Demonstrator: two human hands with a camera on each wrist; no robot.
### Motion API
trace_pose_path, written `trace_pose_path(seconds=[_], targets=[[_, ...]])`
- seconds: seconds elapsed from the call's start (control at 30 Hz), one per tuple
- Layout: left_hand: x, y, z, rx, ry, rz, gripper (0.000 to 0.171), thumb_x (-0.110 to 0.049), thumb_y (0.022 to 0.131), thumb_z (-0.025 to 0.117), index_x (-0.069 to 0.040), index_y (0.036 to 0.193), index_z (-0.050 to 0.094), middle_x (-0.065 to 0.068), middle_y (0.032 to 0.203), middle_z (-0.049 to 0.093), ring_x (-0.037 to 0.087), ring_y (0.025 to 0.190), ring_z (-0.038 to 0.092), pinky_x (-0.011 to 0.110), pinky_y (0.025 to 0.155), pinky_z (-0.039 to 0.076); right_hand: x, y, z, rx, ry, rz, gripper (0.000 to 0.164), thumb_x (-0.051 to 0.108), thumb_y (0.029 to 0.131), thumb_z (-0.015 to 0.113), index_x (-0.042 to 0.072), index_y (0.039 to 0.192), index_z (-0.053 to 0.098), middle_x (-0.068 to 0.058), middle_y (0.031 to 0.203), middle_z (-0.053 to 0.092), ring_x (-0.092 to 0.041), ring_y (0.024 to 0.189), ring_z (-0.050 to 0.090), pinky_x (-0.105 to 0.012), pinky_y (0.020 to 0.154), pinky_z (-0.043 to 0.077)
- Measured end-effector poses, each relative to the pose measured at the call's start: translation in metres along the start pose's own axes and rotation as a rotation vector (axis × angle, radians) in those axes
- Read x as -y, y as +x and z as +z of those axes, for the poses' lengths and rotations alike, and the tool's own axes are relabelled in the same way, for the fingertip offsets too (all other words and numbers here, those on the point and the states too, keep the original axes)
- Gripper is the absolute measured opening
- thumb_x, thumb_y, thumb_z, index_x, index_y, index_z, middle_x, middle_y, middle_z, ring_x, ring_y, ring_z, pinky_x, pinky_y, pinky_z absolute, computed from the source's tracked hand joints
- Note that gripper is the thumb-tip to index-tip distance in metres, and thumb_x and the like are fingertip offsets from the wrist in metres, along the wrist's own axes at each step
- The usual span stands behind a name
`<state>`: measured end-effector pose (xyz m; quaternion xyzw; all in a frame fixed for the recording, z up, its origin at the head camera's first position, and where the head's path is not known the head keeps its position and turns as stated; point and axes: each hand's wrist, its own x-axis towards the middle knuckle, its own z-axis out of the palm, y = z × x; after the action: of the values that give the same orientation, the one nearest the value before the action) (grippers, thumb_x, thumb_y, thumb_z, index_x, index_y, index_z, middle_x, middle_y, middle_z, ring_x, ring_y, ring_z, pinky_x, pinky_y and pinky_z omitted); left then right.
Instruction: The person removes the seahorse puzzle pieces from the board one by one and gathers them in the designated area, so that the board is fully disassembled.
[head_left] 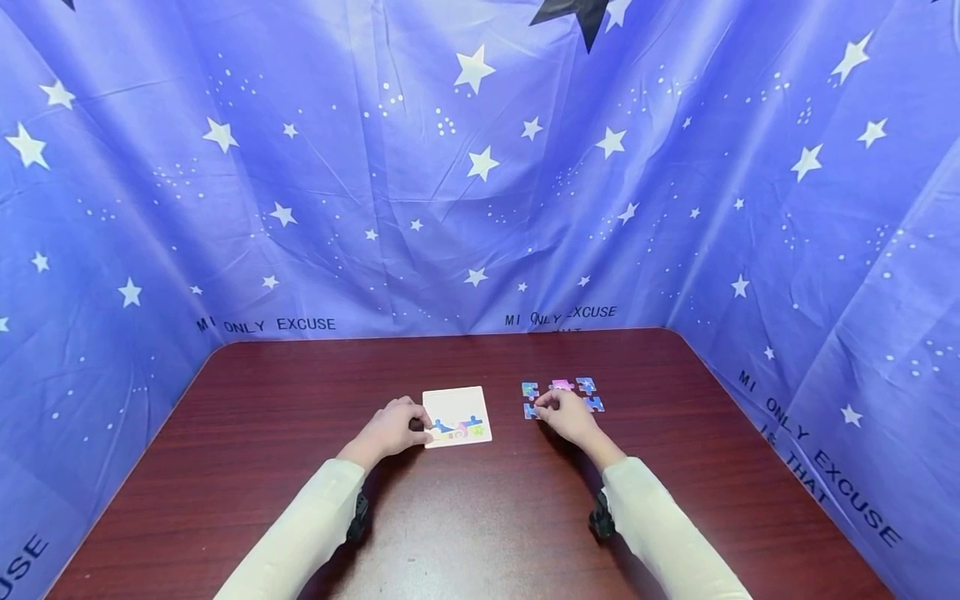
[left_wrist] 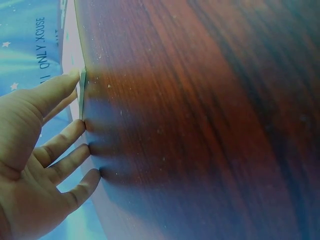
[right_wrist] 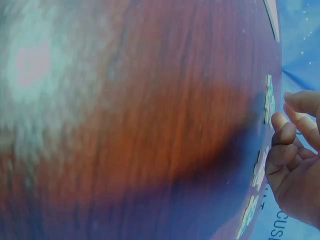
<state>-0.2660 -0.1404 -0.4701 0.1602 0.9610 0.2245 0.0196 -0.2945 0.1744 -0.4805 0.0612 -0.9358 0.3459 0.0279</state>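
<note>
A white square puzzle board (head_left: 456,403) with a few colourful pieces along its near side lies flat on the table. My left hand (head_left: 392,427) rests at its left edge. The left thumb (left_wrist: 66,86) touches the board's rim, and the other fingers are spread with their tips down by the table. Over a small group of loose puzzle pieces, my right hand (head_left: 567,414) hovers with bent fingers. Its thumb and forefinger come down close to a blue puzzle piece (head_left: 529,412); no piece shows between them. The hand partly covers a pink puzzle piece (head_left: 562,384).
Other loose pieces lie round the right hand: a blue-green one (head_left: 530,389), a blue one (head_left: 586,385) and another blue one (head_left: 595,404). They lie on a dark red wooden table (head_left: 300,375). A blue star-printed curtain (head_left: 420,167) hangs behind and at both sides.
</note>
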Motion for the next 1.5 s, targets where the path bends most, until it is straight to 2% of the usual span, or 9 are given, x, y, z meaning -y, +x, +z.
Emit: trace_pose_path(seconds=[0.3,0.7,1.07,1.5], targets=[[0.0,0.0,0.0,0.006,-0.007,-0.013,0.01,-0.028,0.079,0.074,-0.024,0.083,0.067,-0.003,0.094,0.056,0.021,0.097,0.053,0.05,0.087,0.041,0.008,0.0,0.009,0.001,0.048,-0.038,0.011,0.016,0.081,0.068,0.008,0.09,0.069,-0.001,0.073,0.059,-0.011,0.068,0.049,-0.026,0.066,0.04],[0.001,0.0,0.002,-0.001,-0.007,-0.011,0.01,-0.028,0.079,0.074,-0.024,0.084,0.067,-0.003,0.094,0.057,0.021,0.096,0.053,0.05,0.088,0.041,0.022,-0.005,0.019,0.018,0.1,-0.069,0.009,0.012,0.081,0.069,0.007,0.088,0.068,0.0,0.069,0.056,-0.01,0.064,0.048,-0.024,0.062,0.04],[0.003,0.0,0.003,-0.001,-0.006,-0.007,0.01,-0.028,0.079,0.074,-0.024,0.084,0.067,-0.003,0.094,0.057,0.021,0.097,0.053,0.05,0.089,0.041,0.033,-0.006,0.027,0.067,0.109,-0.058,0.01,0.014,0.082,0.069,0.01,0.091,0.068,0.0,0.072,0.057,-0.01,0.066,0.049,-0.025,0.062,0.04],[0.003,0.0,0.002,0.0,-0.015,0.002,0.009,-0.028,0.079,0.074,-0.024,0.084,0.067,-0.002,0.095,0.057,0.022,0.098,0.054,0.051,0.09,0.04,0.044,-0.007,0.041,0.151,0.133,-0.091,0.014,0.016,0.083,0.068,0.009,0.095,0.067,0.001,0.069,0.055,-0.007,0.049,0.048,-0.023,0.052,0.041]])
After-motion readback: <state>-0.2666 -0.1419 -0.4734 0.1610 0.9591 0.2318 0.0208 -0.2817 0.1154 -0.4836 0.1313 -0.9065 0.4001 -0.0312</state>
